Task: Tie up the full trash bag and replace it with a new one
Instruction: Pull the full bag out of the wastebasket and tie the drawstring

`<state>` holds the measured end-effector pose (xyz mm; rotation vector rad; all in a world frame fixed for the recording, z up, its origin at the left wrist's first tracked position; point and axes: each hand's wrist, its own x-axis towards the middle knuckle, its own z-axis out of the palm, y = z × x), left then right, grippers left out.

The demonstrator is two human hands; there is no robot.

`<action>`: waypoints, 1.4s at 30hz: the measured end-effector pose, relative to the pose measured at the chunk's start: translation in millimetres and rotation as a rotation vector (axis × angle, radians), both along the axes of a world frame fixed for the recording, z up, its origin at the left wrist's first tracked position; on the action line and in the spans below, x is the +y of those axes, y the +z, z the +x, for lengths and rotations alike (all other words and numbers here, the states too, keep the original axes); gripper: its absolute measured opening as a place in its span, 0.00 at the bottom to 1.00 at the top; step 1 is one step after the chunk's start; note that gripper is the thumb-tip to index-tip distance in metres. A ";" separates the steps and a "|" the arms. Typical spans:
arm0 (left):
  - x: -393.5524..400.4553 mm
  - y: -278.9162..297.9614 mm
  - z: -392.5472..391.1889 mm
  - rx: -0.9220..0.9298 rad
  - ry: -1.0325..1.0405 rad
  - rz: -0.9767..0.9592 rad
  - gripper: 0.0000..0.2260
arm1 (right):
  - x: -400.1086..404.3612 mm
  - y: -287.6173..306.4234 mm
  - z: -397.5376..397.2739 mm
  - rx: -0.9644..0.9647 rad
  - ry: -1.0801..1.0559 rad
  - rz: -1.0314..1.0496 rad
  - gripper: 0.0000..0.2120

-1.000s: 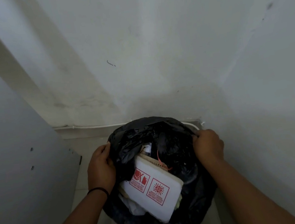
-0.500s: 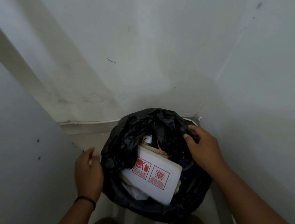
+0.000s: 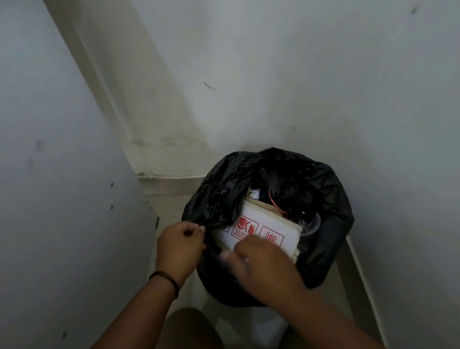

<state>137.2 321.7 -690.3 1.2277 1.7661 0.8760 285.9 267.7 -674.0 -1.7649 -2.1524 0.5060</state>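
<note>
A full black trash bag [image 3: 323, 191] sits in a corner. The left hand [image 3: 178, 250] pinches its rim edge; a white box [image 3: 261, 230] lies just beyond the blurred right hand [image 3: 263, 266], grip unclear.

Single head-worn wide-angle view, looking steeply down into a wall corner [image 3: 237, 57], close above trash bag [image 3: 320, 192]

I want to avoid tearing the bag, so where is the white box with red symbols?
In the head view, the white box sticks up from the black trash bag, centre-right, between the left hand and right hand.
</note>
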 end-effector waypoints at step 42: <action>-1.9 -5.1 -12.6 -0.570 0.161 -0.205 0.02 | -1.4 -36.9 -25.2 -0.476 -0.009 0.009 0.16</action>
